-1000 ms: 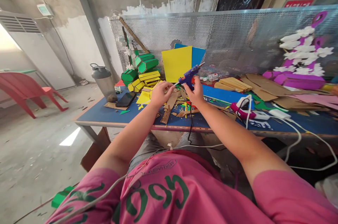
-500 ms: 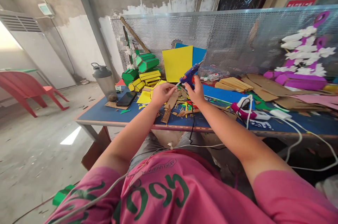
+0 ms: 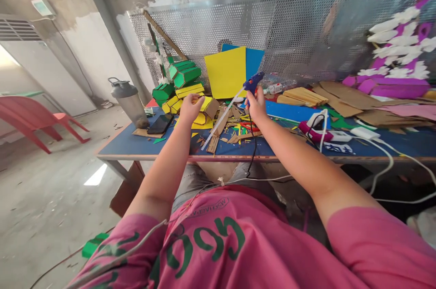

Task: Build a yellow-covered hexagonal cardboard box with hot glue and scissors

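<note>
The perforated metal screen [image 3: 296, 39] stands behind the yellow board [image 3: 225, 73], and the blue work table [image 3: 117, 142] spreads in front of this board. To the front left of the board there are some yellow box shapes [image 3: 205, 104]. The left hand [image 3: 190, 107] is just beside these shapes, with thumb and fingers close together; whether it pinches or touches something, one cannot tell. The right hand [image 3: 257, 105], in front and to the right of the board, is closed around the handle of a blue glue gun [image 3: 252, 81].

To handle the gun well, the grip should be firm but not tense, and the nozzle should point away from the left hand, as it seems to do. The black cable [image 3: 255, 144], to the front right of the board, needs enough slack not to pull. The gun sits in the right hand, well apart from the left one. From its back, the long glue stick [image 3: 222, 120] slopes down in front of the board. Such a length could probably catch on the small cardboard scraps [image 3: 241, 136], so slow turning would be safer.
</note>
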Available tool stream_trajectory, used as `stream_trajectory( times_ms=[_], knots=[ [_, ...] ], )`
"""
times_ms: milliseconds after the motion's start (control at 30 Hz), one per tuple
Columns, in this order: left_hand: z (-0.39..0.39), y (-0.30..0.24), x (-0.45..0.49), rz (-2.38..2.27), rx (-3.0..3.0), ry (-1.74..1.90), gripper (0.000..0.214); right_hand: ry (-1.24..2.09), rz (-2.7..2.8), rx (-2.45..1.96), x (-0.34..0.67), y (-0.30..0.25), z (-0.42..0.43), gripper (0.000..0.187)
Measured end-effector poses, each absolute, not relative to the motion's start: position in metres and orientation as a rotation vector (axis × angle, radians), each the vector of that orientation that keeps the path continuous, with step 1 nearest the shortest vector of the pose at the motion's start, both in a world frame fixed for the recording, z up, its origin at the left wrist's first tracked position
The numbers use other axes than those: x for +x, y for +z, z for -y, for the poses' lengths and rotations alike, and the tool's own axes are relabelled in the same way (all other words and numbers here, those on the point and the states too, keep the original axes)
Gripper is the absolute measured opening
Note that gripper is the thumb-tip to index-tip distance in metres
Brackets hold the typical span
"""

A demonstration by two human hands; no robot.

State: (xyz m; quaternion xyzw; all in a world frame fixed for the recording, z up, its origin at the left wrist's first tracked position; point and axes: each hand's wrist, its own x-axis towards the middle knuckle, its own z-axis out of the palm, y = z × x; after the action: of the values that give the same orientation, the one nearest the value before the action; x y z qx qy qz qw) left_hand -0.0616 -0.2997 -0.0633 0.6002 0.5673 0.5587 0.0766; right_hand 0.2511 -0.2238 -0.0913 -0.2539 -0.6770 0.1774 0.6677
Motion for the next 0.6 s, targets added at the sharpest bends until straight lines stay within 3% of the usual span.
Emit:
stream_trajectory(
  times_ms=[133,233,300,533,600],
  knots=[
    [0.306,-0.072,-0.057,-1.992,1.868,1.284,0.101,0.807,1.285,-0.648,0.248,-0.086,0.227,0.058],
    [0.315,-0.069,-0.056,-2.084,1.936,1.005,0.123,1.095,1.124,-0.689,0.247,-0.081,0.238,0.047],
    [0.317,-0.066,-0.057,-2.077,1.957,0.956,0.122,1.212,1.079,-0.716,0.248,-0.079,0.244,0.041],
    [0.317,-0.065,-0.055,-2.028,2.024,1.058,0.082,1.593,1.016,-0.7,0.253,-0.077,0.249,0.022],
    [0.318,-0.068,-0.053,-2.004,2.106,0.996,0.082,1.673,1.016,-0.654,0.254,-0.074,0.251,0.022]
  ],
)
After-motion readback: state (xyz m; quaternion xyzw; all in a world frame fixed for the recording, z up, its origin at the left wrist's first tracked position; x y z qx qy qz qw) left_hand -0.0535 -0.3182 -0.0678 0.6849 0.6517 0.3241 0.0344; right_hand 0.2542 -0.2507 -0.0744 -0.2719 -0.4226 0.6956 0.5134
